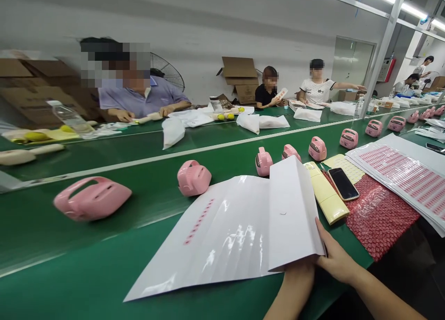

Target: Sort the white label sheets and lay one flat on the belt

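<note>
The green counter (104, 273) fills the lower left and runs off to the upper right of the frame, with a white line along its length. On it, at lower centre, lies the large glossy white sheet (222, 232), a wide flat backing page with a short column of small pink labels near its middle. Its right part (295, 213) is lifted and folded up off the counter.

The right hand (335, 259), at lower right, has its fingers spread along the lower edge of that raised flap, the thumb laid up against the paper, so it holds the flap lightly rather than in a closed fist. The left hand (299, 271) sits just beside it at the bottom corner of the sheet; most of it is hidden under the paper, so I cannot tell how far it is closed.

The sheet looks light, thin and floppy, with a slick surface that may slide on the counter and crease if bent sharply. An edge or corner, clear of the labels, seems the sensible place to pinch it.

Right of it lie red-printed label sheets (406, 176), a phone (343, 183) and a yellow strip (327, 195). A row of pink devices (193, 177) trails toward the upper right.
</note>
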